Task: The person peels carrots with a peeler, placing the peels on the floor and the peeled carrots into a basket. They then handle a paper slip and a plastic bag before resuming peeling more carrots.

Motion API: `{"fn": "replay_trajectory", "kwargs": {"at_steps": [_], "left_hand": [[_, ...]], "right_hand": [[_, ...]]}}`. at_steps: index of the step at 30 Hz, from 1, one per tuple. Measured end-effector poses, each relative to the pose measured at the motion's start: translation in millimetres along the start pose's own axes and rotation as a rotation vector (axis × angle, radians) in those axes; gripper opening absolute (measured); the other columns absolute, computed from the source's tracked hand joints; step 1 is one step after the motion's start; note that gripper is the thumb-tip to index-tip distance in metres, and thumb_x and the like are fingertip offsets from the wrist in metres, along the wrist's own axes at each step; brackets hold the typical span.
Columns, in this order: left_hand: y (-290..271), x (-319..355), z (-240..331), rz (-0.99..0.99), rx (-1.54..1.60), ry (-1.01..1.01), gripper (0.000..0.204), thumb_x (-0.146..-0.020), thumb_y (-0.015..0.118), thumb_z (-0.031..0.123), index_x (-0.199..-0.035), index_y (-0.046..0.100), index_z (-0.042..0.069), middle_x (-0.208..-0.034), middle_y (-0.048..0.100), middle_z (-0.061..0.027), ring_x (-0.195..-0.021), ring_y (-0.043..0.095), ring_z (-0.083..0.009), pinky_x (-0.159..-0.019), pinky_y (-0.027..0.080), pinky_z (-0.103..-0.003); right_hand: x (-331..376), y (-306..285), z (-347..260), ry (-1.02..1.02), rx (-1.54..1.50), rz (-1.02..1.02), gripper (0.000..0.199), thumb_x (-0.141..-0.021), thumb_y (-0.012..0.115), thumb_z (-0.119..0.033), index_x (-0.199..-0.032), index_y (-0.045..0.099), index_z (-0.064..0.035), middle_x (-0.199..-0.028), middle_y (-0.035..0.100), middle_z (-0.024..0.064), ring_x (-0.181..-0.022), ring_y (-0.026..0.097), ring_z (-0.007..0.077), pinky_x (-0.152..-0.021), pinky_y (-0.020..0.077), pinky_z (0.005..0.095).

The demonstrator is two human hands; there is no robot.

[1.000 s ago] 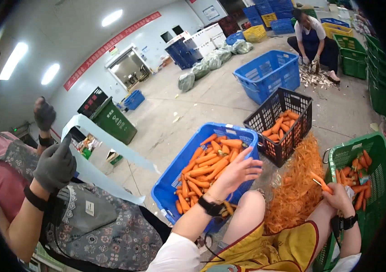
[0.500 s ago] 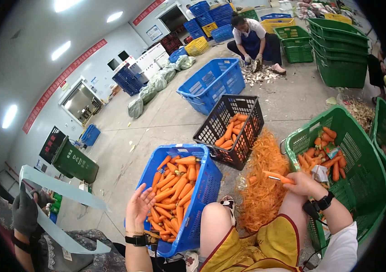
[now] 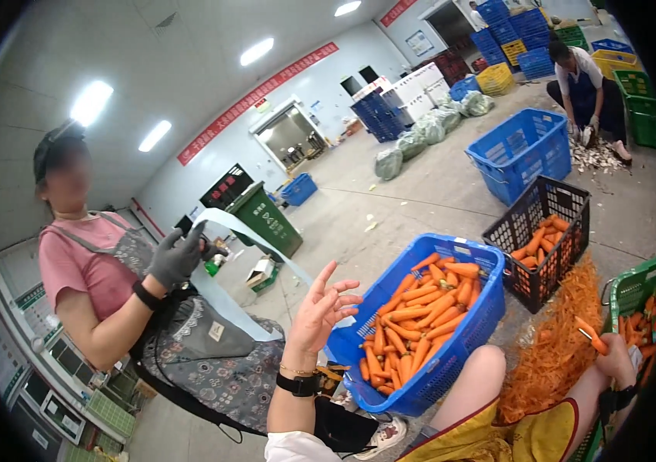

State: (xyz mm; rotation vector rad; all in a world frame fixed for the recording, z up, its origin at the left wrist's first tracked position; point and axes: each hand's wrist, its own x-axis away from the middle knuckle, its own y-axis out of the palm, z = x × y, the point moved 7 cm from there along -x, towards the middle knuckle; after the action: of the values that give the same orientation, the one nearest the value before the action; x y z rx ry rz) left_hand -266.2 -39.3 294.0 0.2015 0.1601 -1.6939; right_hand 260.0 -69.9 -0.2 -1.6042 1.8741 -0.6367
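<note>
Left hand [image 3: 318,314], one, raised with fingers spread, near a blue crate [image 3: 457,365] of whole carrots [image 3: 424,316]; right hand [image 3: 617,362], one, gripping an orange metal-edged implement [image 3: 598,344] near heaped orange peelings [image 3: 547,360] on the floor [image 3: 335,223].

The left hand [image 3: 320,304] and right hand [image 3: 615,362] are bare. On the left wrist is a thin gold-coloured chain bracelet [image 3: 299,371], and right below it a wide black strap with a flat dark front [image 3: 297,383]. The right wrist has a black band [image 3: 619,397] too. There is a plain white cloth sleeve [image 3: 297,446] on the left arm. Bright yellow cloth with a dark red edge [image 3: 485,443] covers the lap, and the left knee [image 3: 488,360] is bare.
</note>
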Motion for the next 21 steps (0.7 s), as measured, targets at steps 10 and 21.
{"fn": "replay_trajectory", "kwargs": {"at_steps": [10, 21], "left_hand": [[-118.2, 52.3, 79.7, 0.555, -0.226, 0.108, 0.064, -0.091, 0.057, 0.021, -0.143, 0.023, 0.007, -0.112, 0.057, -0.0145, -0.092, 0.061, -0.0257, -0.076, 0.052, -0.035], [-85.0, 66.6, 63.4, 0.323, -0.491, -0.039, 0.043, -0.092, 0.054, 0.023, -0.13, 0.047, 0.003, -0.112, 0.059, -0.0088, -0.094, 0.06, -0.0174, -0.08, 0.047, -0.029]], "right_hand": [[6.8, 10.4, 39.9, -0.043, -0.034, 0.221, 0.013, -0.06, 0.056, 0.005, -0.072, 0.055, 0.0071, -0.062, 0.051, 0.0237, -0.063, 0.054, 0.0387, -0.058, 0.0417, 0.0417], [-1.0, 15.8, 41.3, -0.01, 0.003, 0.076, 0.017, -0.056, 0.056, 0.003, -0.072, 0.049, 0.0059, -0.065, 0.043, 0.025, -0.062, 0.05, 0.0388, -0.056, 0.0392, 0.0417]]}}
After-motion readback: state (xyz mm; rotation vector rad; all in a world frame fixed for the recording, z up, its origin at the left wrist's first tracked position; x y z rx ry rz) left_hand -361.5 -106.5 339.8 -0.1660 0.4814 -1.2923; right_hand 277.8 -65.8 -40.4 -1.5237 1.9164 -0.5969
